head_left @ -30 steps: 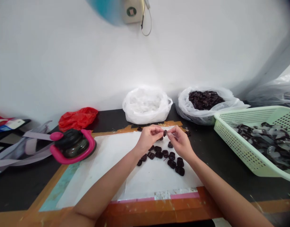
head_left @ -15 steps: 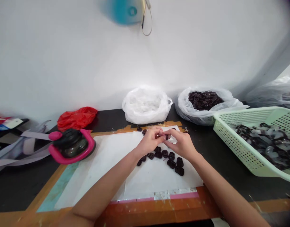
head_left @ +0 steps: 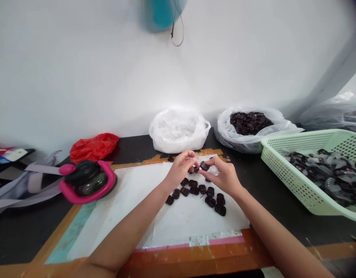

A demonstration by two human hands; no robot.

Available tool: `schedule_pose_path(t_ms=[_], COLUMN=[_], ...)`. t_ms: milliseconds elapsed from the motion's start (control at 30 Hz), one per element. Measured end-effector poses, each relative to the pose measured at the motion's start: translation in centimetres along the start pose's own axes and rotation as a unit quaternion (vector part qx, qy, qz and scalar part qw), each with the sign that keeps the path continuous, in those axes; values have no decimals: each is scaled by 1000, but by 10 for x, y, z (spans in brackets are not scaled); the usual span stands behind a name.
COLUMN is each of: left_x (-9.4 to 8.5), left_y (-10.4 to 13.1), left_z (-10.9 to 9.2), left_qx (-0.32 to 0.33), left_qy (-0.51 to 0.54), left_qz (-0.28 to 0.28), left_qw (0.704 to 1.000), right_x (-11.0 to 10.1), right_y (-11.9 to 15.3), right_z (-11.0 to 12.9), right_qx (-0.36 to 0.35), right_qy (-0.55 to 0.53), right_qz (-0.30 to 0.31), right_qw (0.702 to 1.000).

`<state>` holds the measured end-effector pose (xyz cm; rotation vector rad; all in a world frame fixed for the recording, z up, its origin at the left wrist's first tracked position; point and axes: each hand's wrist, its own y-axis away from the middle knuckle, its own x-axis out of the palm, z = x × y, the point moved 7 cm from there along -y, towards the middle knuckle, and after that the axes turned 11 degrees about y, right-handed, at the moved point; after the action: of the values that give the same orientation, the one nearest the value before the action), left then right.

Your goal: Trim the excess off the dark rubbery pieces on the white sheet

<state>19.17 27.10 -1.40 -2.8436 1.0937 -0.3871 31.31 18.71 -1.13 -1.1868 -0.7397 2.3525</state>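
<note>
From the head camera, we see our right hand (head_left: 224,178) with fingers clamped on a small dark piece (head_left: 205,166), held above the white sheet (head_left: 137,193). Our left hand (head_left: 180,168) pinches fingers together just beside it, over the scattered dark pieces (head_left: 208,195).

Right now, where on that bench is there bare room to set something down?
The white sheet is bare between the pink-handled tool and the left hand, and below the dark pieces toward the pink tape. Black tabletop lies free before the green basket. Around both hands, right hand included, and by the bags it is crowded.
</note>
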Motion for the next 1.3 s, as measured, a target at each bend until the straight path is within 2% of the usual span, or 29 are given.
schedule_pose_path(t_ms=[167,300,400,533,700,900,1000,1133,1300], left_x=[8,7,6,7,7,21,19,14,6], left_y=[2,4,5,6,8,10,9,7,9], left_z=[9,8,7,9,7,5,11,18,15], left_qx=[-3,32,57,75,79,81,75,70,93], left_qy=[44,-16,-47,-55,-65,-29,-32,-12,-37], left_qz=[2,-24,-35,-25,-32,26,2,-21,-82], left_qw=[999,999,997,995,994,996,997,997,992], right_x=[-1,1,4,13,13,16,17,19,33], right_y=[3,1,-1,-1,-2,1,1,-1,4], right_z=[2,4,-1,-6,-6,-12,-12,-10,-14], right_qx=[21,15,41,66,82,115,121,140,231], right_qy=[-21,-86,-114,-173,-219,-260,-276,-348,-468], right_qz=[-15,13,12,34,34,16,27,59,106], right_qw=[999,996,993,982,972,958,953,925,846])
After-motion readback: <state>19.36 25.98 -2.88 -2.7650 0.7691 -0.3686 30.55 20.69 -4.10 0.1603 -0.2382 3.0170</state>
